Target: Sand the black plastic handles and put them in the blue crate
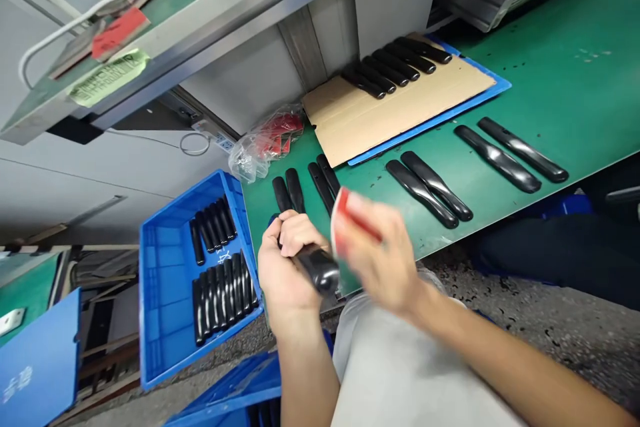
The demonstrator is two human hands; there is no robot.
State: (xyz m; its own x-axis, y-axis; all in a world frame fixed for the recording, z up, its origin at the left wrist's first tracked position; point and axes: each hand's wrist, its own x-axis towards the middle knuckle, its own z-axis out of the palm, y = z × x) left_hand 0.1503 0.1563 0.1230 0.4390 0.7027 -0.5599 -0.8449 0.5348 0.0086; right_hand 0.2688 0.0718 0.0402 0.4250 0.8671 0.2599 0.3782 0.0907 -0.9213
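My left hand (293, 267) is wrapped round a glossy black handle (320, 270), whose rounded end points right toward my other hand. Blurred by motion, my right hand (377, 247) grips a red and white piece (350, 220) just above that end. Whether the two touch cannot be made out. Behind my hands, black handles (295, 188) lie in pairs on the green table (560, 73), with more pairs (430, 187) to the right.
Several black handles (385, 70) rest on cardboard (400, 107) over a blue board. A blue crate (167, 307) at the left holds two rows of them. A plastic bag with red pieces (273, 140) lies near the wall. A metal-edged shelf (225, 33) overhangs the upper left.
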